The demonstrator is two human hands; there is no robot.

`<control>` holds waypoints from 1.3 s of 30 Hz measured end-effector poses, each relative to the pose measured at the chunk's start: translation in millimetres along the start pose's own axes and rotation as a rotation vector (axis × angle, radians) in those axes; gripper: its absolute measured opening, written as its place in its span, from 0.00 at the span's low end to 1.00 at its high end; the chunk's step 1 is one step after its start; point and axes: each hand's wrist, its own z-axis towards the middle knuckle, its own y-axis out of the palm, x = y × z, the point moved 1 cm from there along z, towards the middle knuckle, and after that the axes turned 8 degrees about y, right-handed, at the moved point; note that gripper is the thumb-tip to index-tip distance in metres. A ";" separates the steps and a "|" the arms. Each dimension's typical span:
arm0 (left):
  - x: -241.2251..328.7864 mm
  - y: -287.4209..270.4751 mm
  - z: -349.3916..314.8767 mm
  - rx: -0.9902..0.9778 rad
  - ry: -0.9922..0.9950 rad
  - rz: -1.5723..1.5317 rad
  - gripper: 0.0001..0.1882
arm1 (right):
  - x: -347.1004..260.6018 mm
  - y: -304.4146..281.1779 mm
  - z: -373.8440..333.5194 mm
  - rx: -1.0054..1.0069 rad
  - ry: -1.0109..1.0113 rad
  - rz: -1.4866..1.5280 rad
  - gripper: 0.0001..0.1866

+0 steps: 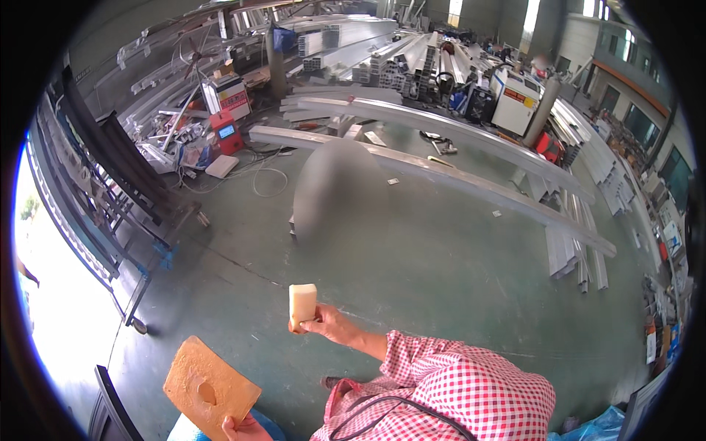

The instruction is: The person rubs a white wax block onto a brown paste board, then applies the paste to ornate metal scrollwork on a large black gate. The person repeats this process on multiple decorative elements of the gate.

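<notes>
My right hand reaches out from a red-and-white checked sleeve, its fingers closed on a pale cream block with rounded corners and a brownish lower end. The block is held upright above the floor; its material is not clear. At the lower left, my left hand grips the near edge of a flat, orange-tan rectangular slab. The slab has a rough surface and a ragged hole or dent near its middle. A gap separates the slab and the block. Part of my left hand is hidden under the slab.
Long metal beams lie across the far side of the green floor. A dark wheeled rack stands at left. A red machine and white machines stand farther back. A blurred grey patch hides part of the middle.
</notes>
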 end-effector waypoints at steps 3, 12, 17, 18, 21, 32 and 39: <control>1.9 16.4 46.2 0.010 0.007 0.024 0.19 | 8.6 17.0 56.0 -0.047 0.025 -0.083 0.14; 27.9 8.7 171.1 -0.147 0.098 -0.282 0.10 | 34.1 94.7 230.8 -0.180 0.095 -0.038 0.19; 57.9 30.3 195.0 0.329 0.148 -0.283 0.08 | 22.1 139.6 298.9 -0.293 0.216 -0.208 0.11; 59.7 26.7 201.4 0.428 0.179 -0.222 0.08 | 25.9 155.7 312.1 -0.347 0.228 -0.200 0.11; 71.0 11.0 219.6 0.597 0.231 -0.193 0.09 | 34.9 202.7 346.8 -0.481 0.258 -0.241 0.11; 52.3 -60.9 305.5 0.855 0.484 -0.188 0.20 | 117.7 373.3 499.0 -0.888 0.266 -0.292 0.13; 132.9 -152.1 438.9 1.001 0.537 -0.228 0.18 | 156.7 532.2 598.2 -0.906 0.391 -0.256 0.12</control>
